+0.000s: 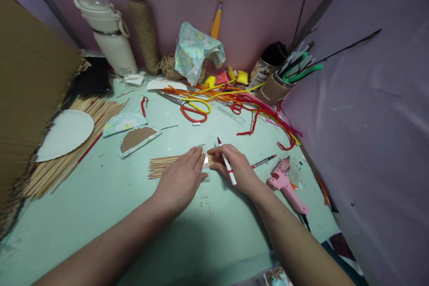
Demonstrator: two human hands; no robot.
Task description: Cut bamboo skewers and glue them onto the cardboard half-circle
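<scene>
A flat row of thin wooden sticks (161, 166) lies crosswise on the pale green table (150, 237). My left hand (182, 178) lies over the sticks, fingers close together and pressing on them. At their right end my right hand (234, 165) grips the sticks between thumb and fingers. A white marker with a dark red tip (228, 165) is also held in that hand, its tip pointing up and away. Between my hands a whitish strip (205, 161) crosses the sticks. The stick ends under my right hand are mostly hidden.
A pink glue gun (288, 186) and a pen (264, 161) lie at the right. Behind are red-handled scissors (194, 115) and pipe cleaners (234, 96). To the left are fabric-covered pieces (124, 123), more sticks (67, 167), a white disc (69, 134) and cardboard (30, 76).
</scene>
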